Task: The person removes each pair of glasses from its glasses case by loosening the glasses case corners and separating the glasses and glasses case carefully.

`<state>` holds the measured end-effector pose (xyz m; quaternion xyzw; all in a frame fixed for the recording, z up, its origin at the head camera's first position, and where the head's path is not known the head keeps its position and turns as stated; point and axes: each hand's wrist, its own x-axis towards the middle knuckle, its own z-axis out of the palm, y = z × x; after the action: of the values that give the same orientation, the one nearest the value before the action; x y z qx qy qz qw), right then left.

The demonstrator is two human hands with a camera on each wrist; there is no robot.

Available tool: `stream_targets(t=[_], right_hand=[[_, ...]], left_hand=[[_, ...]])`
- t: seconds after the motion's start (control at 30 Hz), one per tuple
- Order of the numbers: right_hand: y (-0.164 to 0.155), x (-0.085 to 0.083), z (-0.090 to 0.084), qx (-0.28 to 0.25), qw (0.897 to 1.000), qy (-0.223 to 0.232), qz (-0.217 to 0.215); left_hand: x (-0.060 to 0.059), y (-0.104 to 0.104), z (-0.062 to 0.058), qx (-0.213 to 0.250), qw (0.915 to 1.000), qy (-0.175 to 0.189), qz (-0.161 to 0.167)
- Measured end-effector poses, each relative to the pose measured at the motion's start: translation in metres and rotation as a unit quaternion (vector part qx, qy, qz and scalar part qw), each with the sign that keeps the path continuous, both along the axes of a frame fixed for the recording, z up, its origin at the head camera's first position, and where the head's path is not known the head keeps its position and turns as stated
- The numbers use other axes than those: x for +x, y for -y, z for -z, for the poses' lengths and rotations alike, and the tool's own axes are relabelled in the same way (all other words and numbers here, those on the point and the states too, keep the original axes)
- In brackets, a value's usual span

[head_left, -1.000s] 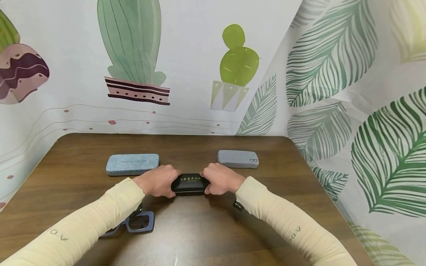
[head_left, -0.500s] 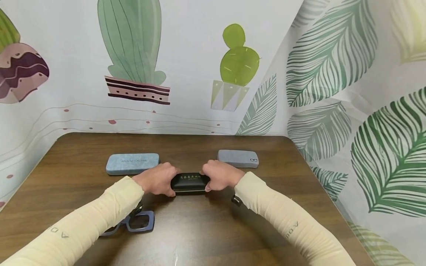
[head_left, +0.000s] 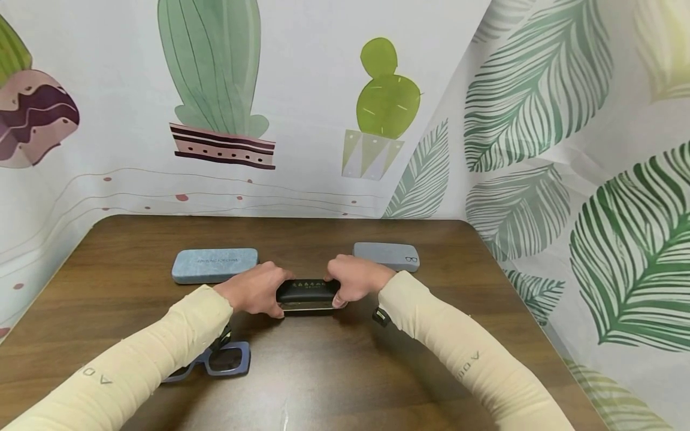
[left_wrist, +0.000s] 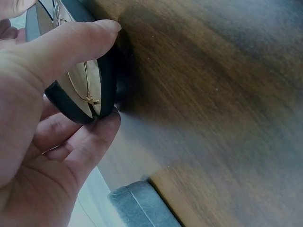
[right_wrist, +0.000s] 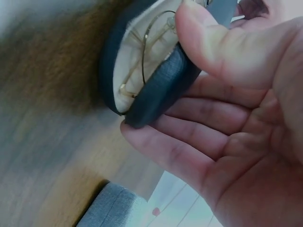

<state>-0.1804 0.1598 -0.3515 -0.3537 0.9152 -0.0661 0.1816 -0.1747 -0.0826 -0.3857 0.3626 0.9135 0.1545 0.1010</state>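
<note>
Brown wood table (head_left: 345,371) filled the lower frame, cactus and leaf backdrop behind it. Both arms in cream sleeves reached in to table centre. Blue case (head_left: 214,265) lay closed at back left, grey case (head_left: 386,256) closed at back right, both well apart from the hands' work. Blue glasses (head_left: 218,361) lay near the left forearm, partly hidden under the sleeve.

Black case (head_left: 308,294) sat mid-table between the two hands, gold lettering on the lid, lid cracked partly open (a pale gap showed along the front edge). Left hand (head_left: 254,290) was clamped on the left end, thumb (left_wrist: 71,45) on the lid and fingers curled under the base. Right hand (head_left: 354,280) was clamped on the right end the same way, thumb on the lid edge, fingers under. Wrist views showed a cream lining and thin gold-wire glasses (right_wrist: 147,56) lying inside.

Handling, as a guess: the case looked like a stiff hard shell, light, with a slightly textured skin that shouldn't slip much. Hinged lid probably snaps, so fingers should stay clear of the seam. Best hold looked like the two rounded ends, as taken here. The wire frames inside looked fragile and easy to bend; whether they were fully seated couldn't be told.
</note>
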Motion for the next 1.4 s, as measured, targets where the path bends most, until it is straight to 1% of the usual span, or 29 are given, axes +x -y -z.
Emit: stream_targets(t=[0.17, 0.37, 0.6, 0.9, 1.17, 1.4], right_hand=[[0.001, -0.005, -0.003, 0.001, 1.000, 0.022, -0.001], [0.001, -0.010, -0.004, -0.008, 0.998, 0.058, 0.005], [-0.002, -0.015, -0.004, -0.010, 0.997, 0.070, 0.008], [-0.004, -0.026, -0.004, -0.030, 0.992, 0.120, 0.025], [-0.007, -0.030, -0.005, -0.046, 0.987, 0.155, 0.025], [-0.008, -0.033, -0.005, -0.057, 0.982, 0.177, 0.030]], left_hand=[[-0.001, 0.001, 0.001, -0.001, 1.0000, 0.008, -0.005], [-0.001, 0.001, -0.001, 0.003, 0.9999, 0.013, -0.007], [-0.001, 0.002, 0.000, 0.011, 0.9997, 0.020, -0.008], [-0.003, 0.005, 0.003, 0.030, 0.9995, 0.004, -0.002], [-0.004, 0.005, 0.005, 0.028, 0.9995, -0.015, -0.001], [-0.004, 0.006, 0.005, 0.022, 0.9997, -0.003, -0.012]])
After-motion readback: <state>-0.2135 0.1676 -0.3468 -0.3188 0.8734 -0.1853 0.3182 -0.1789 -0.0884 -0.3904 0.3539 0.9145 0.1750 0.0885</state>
